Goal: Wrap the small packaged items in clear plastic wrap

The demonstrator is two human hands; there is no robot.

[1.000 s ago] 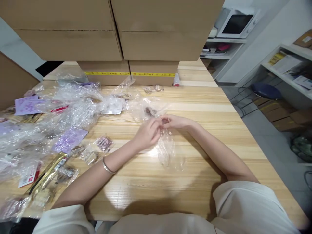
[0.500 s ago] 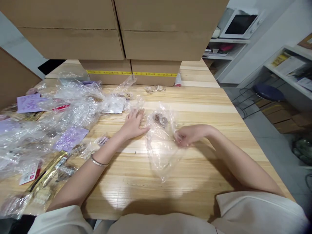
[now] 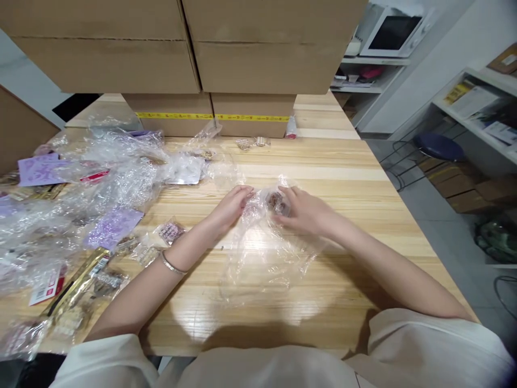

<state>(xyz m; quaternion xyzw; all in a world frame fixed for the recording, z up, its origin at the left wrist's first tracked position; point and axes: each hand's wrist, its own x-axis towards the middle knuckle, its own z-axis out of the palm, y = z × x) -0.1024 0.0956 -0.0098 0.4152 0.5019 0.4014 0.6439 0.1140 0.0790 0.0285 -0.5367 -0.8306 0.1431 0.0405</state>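
Observation:
A large clear plastic bag [image 3: 258,264] lies spread and crinkled on the wooden table in front of me. At its far end is a small bundle of brown and dark pieces [image 3: 277,202], seen through the film; their kind is not clear. My right hand [image 3: 304,211] curves round this bundle from the right, thumb on the near side and fingers on the far side. On the left, my left hand [image 3: 233,207] has its fingers closed on the bag's film near the bundle. A bracelet [image 3: 172,264] circles my left wrist.
A heap of crumpled clear wrappers [image 3: 121,178] covers the table's left side, with purple cards [image 3: 113,226] and a gold strip packet [image 3: 76,283] among them. Cardboard boxes [image 3: 169,64] stand at the back. Small packets [image 3: 260,141] lie before them.
My left hand has gone from spread flat beside the bag to closed on its film. My right hand has moved up and left from the bag's edge to the brown pieces. The bag has spread wider.

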